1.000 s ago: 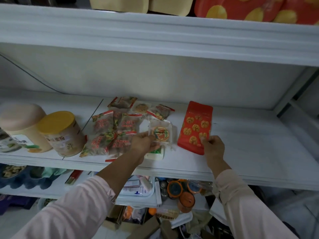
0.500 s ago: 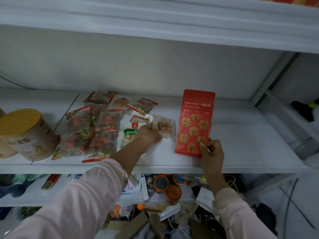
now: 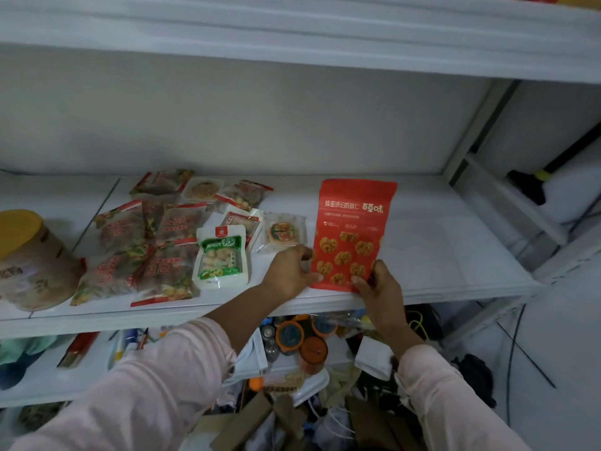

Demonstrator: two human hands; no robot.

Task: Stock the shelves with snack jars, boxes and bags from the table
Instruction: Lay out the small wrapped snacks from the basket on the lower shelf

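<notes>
White painted board makes up the shelf (image 3: pixel 439 255), backed by a pale wall under another white shelf (image 3: pixel 292 37), with a cluttered lower level beneath. On its left stands a yellow-lidded jar (image 3: pixel 29 255), then a spread of clear red-trimmed packets (image 3: pixel 140 249) and a green-and-white pouch (image 3: pixel 221 255) lying flat. The red bag (image 3: pixel 353 222), printed with golden walnut pieces and white lettering, is raised on its lower edge near the shelf's front, right of the packets. The left hand (image 3: pixel 289 271) pinches its lower left edge; the right hand (image 3: pixel 379 288) grips its lower right corner, thumb on the front.
</notes>
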